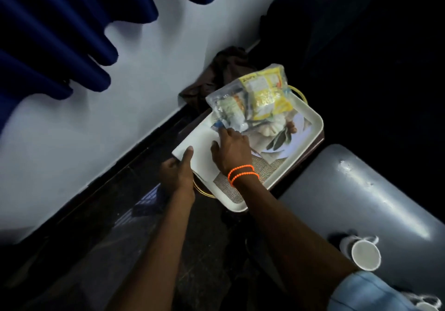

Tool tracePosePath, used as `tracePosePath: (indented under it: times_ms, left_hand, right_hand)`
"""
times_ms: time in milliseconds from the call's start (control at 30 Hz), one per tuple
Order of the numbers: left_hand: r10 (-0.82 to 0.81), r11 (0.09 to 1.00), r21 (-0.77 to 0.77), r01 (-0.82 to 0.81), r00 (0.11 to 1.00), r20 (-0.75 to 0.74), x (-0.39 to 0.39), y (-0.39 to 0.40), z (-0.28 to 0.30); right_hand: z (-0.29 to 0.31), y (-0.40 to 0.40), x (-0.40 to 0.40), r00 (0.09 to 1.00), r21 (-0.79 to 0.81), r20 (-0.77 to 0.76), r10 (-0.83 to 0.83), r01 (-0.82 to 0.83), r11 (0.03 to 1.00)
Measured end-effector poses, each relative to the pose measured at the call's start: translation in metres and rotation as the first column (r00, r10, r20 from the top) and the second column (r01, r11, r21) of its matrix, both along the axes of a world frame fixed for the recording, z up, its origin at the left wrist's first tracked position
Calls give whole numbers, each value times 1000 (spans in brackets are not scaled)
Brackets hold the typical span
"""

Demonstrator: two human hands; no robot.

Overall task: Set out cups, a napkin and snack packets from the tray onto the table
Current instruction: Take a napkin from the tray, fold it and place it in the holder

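Note:
A cream tray (309,127) stands on a dark stand by the wall. On its far end lies a clear bag of snack packets (252,94), yellow and green inside. A white folded napkin (204,147) covers the tray's near-left corner. My left hand (178,171) grips the napkin's left edge, thumb on top and fingers underneath. My right hand (232,149), with orange bead bands at the wrist, lies spread on the napkin, and its fingertips touch the bag's near corner. One white cup (365,255) stands on the grey table (361,190), and a second cup (426,305) shows at the bottom edge.
A white wall and a dark blue curtain (60,34) fill the left side. A brown cloth (221,70) is bunched behind the tray against the wall. The floor below is dark tile. The right side beyond the table is too dark to read.

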State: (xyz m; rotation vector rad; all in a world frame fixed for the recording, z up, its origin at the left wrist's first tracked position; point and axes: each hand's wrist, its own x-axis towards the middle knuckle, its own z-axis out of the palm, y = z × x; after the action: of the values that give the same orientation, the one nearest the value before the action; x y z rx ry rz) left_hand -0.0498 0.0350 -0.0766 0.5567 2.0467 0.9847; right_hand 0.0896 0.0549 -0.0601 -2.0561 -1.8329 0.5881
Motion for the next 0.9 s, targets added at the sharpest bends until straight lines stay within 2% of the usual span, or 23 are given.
tracePosePath:
  times_ms: [167,267,367,433,500,567,633,700,733,767,833,900]
  left_hand:
    - [-113,983,123,134,980,-166,-2,9,6]
    - [-245,930,226,290,947,-208,-3,10,19]
    - [-341,888,294,353,936,-93,-4,9,40]
    - [-372,887,300,352,928,12,-7,14,53]
    - [-378,904,280,324,911,165,-8,23,63]
    - [-335,929,264,258,891,306,-7,30,71]
    - [-276,954,232,189,854,441,-1,33,77]
    - [-208,977,161,141,810,548,11,33,81]
    - [-179,983,134,124,798,576,19,33,81]
    - [-147,989,103,106,799,584,29,31,80]
    - [-122,992,47,116,810,573,50,27,74]
    - [-149,981,-16,195,797,586,76,17,67]
  right_hand:
    - [-2,17,-7,998,-54,-63,-26,23,998]
    - [1,28,-3,972,-80,-222,-77,61,995]
    - [3,36,6,871,-128,-462,-168,121,984]
    - [5,39,14,786,-178,-592,-180,90,980]
    - [9,38,22,619,-266,-755,-216,12,964]
    - [13,33,32,345,-347,-889,-300,-81,935]
    - [16,24,42,84,-388,-922,-379,-170,906]
    - [13,10,51,-70,-418,-894,-443,-229,879]
    - [12,3,57,-88,-434,-881,-464,-239,869]
    - [12,-4,63,-70,-450,-877,-475,-227,864]
    - [12,-17,77,33,-481,-876,-481,-123,868]
    - [14,-29,95,134,-509,-848,-512,63,859]
